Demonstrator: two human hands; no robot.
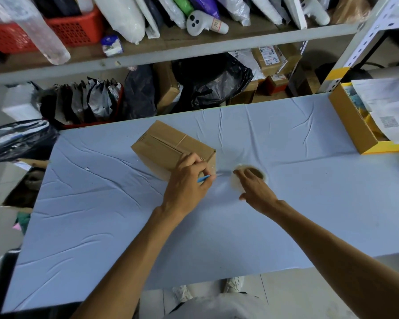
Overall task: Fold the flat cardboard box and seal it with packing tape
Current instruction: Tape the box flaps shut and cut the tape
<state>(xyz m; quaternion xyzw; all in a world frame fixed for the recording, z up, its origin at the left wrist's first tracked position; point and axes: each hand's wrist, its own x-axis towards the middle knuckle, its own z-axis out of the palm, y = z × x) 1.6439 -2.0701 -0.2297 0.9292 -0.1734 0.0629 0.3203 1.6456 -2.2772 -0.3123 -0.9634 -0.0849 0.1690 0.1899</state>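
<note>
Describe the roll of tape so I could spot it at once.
Start at the table with the pale blue cloth. Near its middle sits a closed cardboard box; just right of it, under the right hand, lies the tape roll. It is the only round thing there, a pale ring with a brown core.

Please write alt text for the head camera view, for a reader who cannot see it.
A person's left hand holds a blue-handled tool beside a folded cardboard box, while the right hand grips a tape roll. They are on a blue-covered table before cluttered shelves.
</note>
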